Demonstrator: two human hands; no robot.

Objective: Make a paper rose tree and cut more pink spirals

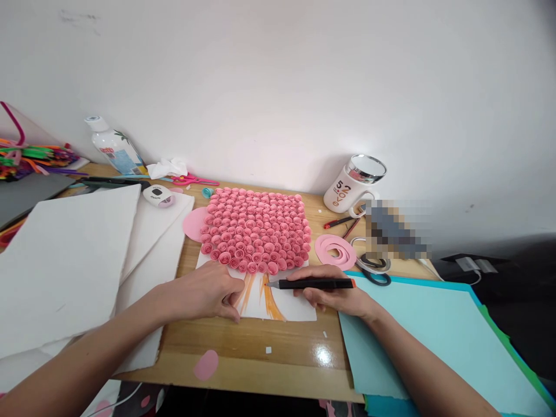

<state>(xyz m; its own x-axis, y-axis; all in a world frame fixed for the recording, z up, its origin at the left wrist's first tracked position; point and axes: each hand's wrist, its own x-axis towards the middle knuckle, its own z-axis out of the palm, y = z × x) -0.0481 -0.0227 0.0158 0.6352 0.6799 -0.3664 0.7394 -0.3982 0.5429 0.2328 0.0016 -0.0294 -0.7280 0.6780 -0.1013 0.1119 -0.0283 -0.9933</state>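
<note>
A white sheet of paper (299, 310) lies on the table, its upper part covered by rows of pink rolled paper roses (256, 231). Orange strokes (271, 304) run down the bare lower part, like a tree trunk. My right hand (332, 292) holds a black marker (317, 284) with an orange end, its tip at the strokes just below the roses. On the paper's lower left edge, my left hand (212, 292) presses down with curled fingers.
Pale blue sheets (391, 336) lie at right, white sheets (69, 260) at left. Behind stand a mug (343, 188) and a bottle (115, 150). A pink paper spiral (324, 252), black-handled scissors (376, 272), pink scissors (191, 179) and a tape dispenser (157, 196) surround the work.
</note>
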